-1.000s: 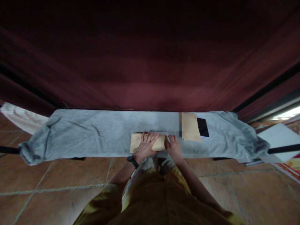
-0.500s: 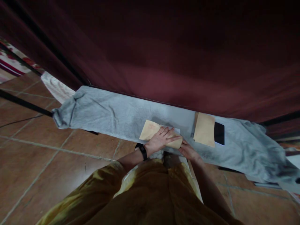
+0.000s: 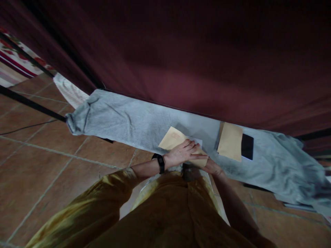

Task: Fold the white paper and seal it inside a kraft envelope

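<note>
A tan paper envelope [image 3: 170,137] with faint reddish print lies at a slant over the front edge of the grey cloth. My left hand [image 3: 182,152], with a black band on its wrist, rests on top of it, fingers stretched across the paper toward the right. My right hand [image 3: 212,167] grips the envelope's right end from beneath, its fingers partly hidden. Just behind my left fingers shows a white paper [image 3: 198,141]. To the right sits a stack of similar tan envelopes [image 3: 231,142], against a dark phone-like slab [image 3: 247,146].
The grey cloth [image 3: 116,115] covers a long narrow surface, wrinkled at both ends. A dark red curtain [image 3: 181,79] hangs right behind it. Black metal bars [image 3: 33,104] stand at the left. A thin cable [image 3: 28,128] runs over the tiled floor [image 3: 51,168].
The view has shifted a little, moving the scene to the right. The envelope's left end has tilted upward, and my left fingers look more bent over the paper. My right hand keeps its grip.
</note>
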`<state>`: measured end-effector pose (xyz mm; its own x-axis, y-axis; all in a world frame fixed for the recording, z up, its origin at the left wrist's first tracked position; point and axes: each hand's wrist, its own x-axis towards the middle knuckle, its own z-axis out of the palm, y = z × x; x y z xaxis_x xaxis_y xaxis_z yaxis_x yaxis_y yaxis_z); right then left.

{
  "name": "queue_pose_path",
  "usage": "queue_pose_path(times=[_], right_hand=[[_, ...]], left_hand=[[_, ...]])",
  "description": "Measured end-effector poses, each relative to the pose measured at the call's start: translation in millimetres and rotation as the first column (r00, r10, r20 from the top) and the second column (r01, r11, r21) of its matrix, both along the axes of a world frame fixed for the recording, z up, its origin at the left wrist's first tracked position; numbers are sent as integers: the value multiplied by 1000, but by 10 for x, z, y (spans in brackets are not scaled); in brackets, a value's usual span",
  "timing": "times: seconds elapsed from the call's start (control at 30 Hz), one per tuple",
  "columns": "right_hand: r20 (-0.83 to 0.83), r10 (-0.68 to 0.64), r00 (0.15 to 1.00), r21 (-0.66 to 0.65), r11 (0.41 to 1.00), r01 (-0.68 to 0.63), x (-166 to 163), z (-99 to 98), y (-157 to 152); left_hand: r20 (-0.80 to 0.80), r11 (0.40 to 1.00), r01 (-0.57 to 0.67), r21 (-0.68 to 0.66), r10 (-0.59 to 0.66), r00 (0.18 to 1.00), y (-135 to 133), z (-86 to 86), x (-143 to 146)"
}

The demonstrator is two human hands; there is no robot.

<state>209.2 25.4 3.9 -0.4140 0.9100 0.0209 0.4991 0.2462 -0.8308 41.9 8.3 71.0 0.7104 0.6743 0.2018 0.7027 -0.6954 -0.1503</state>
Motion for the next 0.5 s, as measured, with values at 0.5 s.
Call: queue_pose_path(times=[0.5], right_hand=[[-117, -269, 956, -88, 962, 260, -476, 198, -233]], left_hand=[[22, 997, 75, 15, -75, 997, -112, 246, 17]])
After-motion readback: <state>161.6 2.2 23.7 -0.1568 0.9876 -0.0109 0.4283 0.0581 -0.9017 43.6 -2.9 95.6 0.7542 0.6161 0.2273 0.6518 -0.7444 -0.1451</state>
